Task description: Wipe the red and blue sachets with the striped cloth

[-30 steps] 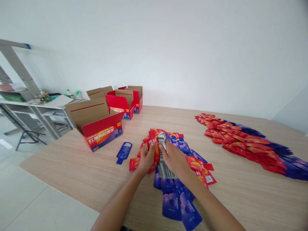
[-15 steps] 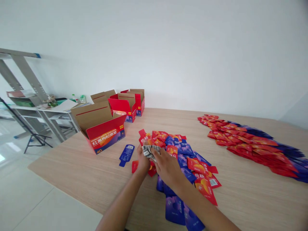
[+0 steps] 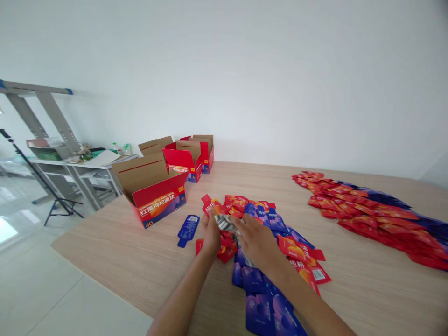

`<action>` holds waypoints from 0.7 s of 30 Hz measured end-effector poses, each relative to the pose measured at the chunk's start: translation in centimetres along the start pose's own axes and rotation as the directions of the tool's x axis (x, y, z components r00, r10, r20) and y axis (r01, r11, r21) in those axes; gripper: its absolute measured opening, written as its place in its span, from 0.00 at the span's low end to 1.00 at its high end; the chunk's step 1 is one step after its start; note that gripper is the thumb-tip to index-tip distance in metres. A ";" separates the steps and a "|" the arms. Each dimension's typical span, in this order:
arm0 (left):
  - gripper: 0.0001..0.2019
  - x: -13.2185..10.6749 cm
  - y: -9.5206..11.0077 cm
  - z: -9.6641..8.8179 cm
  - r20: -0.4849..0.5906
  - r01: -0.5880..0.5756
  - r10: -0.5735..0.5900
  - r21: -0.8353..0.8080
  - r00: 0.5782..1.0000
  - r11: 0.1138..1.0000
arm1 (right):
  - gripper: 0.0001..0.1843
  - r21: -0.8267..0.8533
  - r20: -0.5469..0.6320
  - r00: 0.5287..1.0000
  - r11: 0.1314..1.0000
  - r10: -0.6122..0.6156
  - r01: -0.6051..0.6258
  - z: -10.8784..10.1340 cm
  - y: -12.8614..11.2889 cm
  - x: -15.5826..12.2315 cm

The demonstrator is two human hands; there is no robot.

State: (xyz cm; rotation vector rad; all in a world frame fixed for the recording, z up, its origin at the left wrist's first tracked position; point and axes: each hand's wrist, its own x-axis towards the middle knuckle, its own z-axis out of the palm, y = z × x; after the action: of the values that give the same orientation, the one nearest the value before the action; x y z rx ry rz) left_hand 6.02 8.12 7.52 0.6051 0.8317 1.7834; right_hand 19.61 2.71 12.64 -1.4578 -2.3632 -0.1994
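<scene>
While your left hand (image 3: 211, 234) clasps a red pouch (image 3: 211, 204), right hand (image 3: 258, 241) pinches striped cloth (image 3: 224, 222); likely wiping, next stroke needs steady hold.

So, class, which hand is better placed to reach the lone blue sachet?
Probably the left hand: it is nearer the lone blue sachet, though it grips a red sachet. The right hand is farther off, holding the striped cloth.

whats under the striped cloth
The red packet in the left hand shows beyond the striped cloth, with piled packets below. Whatever the cloth and right hand cover cannot be seen.
</scene>
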 end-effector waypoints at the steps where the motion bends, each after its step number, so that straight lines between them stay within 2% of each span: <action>1: 0.25 -0.1 0.2 0.0 -0.016 0.035 -0.035 -0.024 0.999 0.999 | 0.23 -0.010 0.025 0.997 0.997 -0.071 0.071 0.4 -0.4 0.1; 3: 0.26 -0.1 0.6 0.1 -0.004 0.094 -0.094 -0.052 0.996 0.994 | 0.24 -0.039 0.055 0.984 0.984 -0.171 0.173 1.1 -0.6 0.3; 5: 0.25 -0.1 0.8 0.4 0.058 0.123 -0.120 -0.063 0.991 0.990 | 0.25 -0.082 0.064 0.984 0.981 -0.169 0.174 1.3 -0.1 0.6; 10: 0.23 1.1 0.3 0.3 0.137 0.121 -0.115 -0.035 0.984 0.992 | 0.26 -0.223 0.003 0.995 0.970 0.101 -0.098 -1.1 3.0 0.7; 12: 0.23 2.1 0.2 -0.4 0.124 0.106 -0.112 0.054 0.986 0.993 | 0.23 -0.155 -0.080 0.977 0.966 0.197 -0.208 -2.2 4.0 0.4; 14: 0.23 3.4 0.6 -1.6 0.112 0.027 -0.060 0.276 0.992 0.961 | 0.21 0.006 -0.181 0.946 0.962 0.270 -0.273 -3.2 4.8 0.1; 15: 0.22 4.1 1.1 -2.3 0.134 -0.076 0.013 0.475 0.991 0.877 | 0.21 0.099 -0.231 0.926 0.954 0.300 -0.285 -3.5 5.1 -0.1; 16: 0.22 4.8 1.7 -3.0 0.172 -0.183 0.088 0.689 0.981 0.701 | 0.21 0.189 -0.270 0.906 0.940 0.327 -0.284 -3.9 5.4 -0.3; 17: 0.20 5.4 2.3 -3.8 0.176 -0.209 0.116 0.762 0.978 0.613 | 0.22 0.271 -0.296 0.888 0.922 0.353 -0.276 -4.2 5.6 -0.4; 19: 0.14 6.4 3.8 -5.4 0.152 -0.211 0.157 0.844 0.976 0.493 | 0.23 0.404 -0.309 0.866 0.878 0.393 -0.255 -4.6 5.8 -0.6; 21: 0.10 6.9 4.8 -6.7 0.117 -0.172 0.165 0.914 0.979 0.368 | 0.24 0.514 -0.295 0.856 0.826 0.424 -0.232 -4.9 5.8 -0.6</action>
State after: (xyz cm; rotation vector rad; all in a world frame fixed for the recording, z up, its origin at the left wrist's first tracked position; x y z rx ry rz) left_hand -4.10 11.83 7.11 1.4734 1.8598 1.3172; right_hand 26.10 3.38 16.56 -1.4009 -1.6426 0.1451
